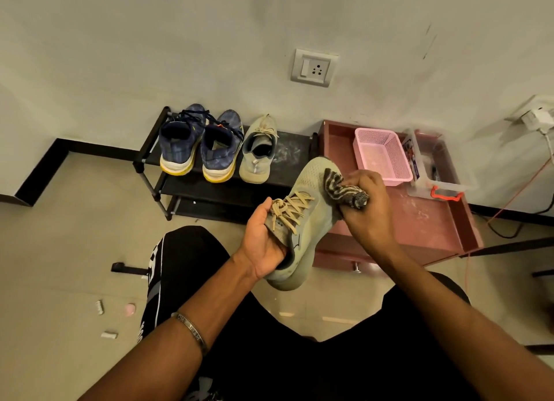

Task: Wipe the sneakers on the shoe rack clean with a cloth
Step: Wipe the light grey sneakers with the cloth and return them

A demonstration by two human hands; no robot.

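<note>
We are mid-task: our left hand [263, 238] grips a grey sneaker [302, 220] off the rack [287, 148], our right hand [368, 202] rubs a cloth [344, 187] on its toe. Three sneakers [221, 145] wait, likely unwiped.

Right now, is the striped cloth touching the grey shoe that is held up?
Touching. The head view shows the right hand pressing the striped cloth against the side of the grey shoe near its toe.
</note>
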